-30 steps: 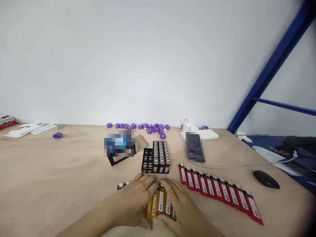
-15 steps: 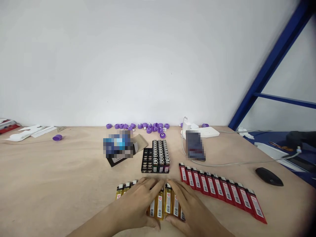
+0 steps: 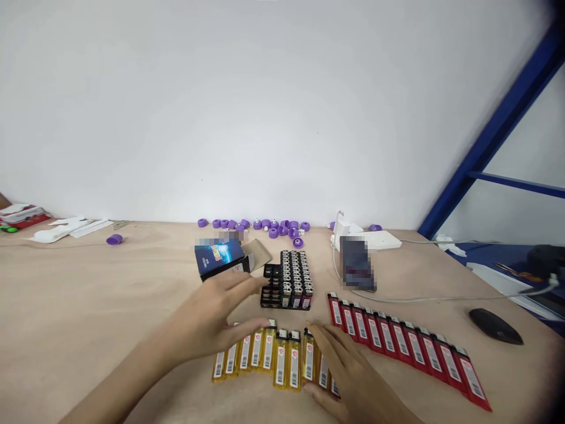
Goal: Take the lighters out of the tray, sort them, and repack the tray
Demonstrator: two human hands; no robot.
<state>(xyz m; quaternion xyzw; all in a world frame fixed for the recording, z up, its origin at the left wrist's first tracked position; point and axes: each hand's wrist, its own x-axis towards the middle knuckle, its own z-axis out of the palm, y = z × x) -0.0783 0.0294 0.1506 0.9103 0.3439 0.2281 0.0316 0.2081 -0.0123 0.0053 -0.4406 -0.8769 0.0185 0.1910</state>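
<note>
A row of yellow lighters (image 3: 268,350) lies on the table in front of me, labels up. My left hand (image 3: 212,315) is raised over the row's left part, fingers stretched towards the black tray and thumb apart, holding nothing. At the row's right end, my right hand (image 3: 348,368) spans the lighters lengthwise, fingertips at their tops and thumb at their bottoms, partly covering them. The black tray (image 3: 271,297) holds columns of upright lighters (image 3: 296,277) with metal tops; its left columns show bare slots, partly behind my left fingers.
A slanting row of red lighters (image 3: 399,338) lies to the right, with a black mouse (image 3: 495,325) beyond it. Behind are a dark phone (image 3: 357,265), a white power strip (image 3: 382,239) with a cable, a blue box (image 3: 218,257) and scattered purple caps (image 3: 273,232).
My left hand has lifted off the yellow lighters and moved left and up towards the tray, uncovering more of the row. My right hand stays on its end. The view has shifted slightly.
</note>
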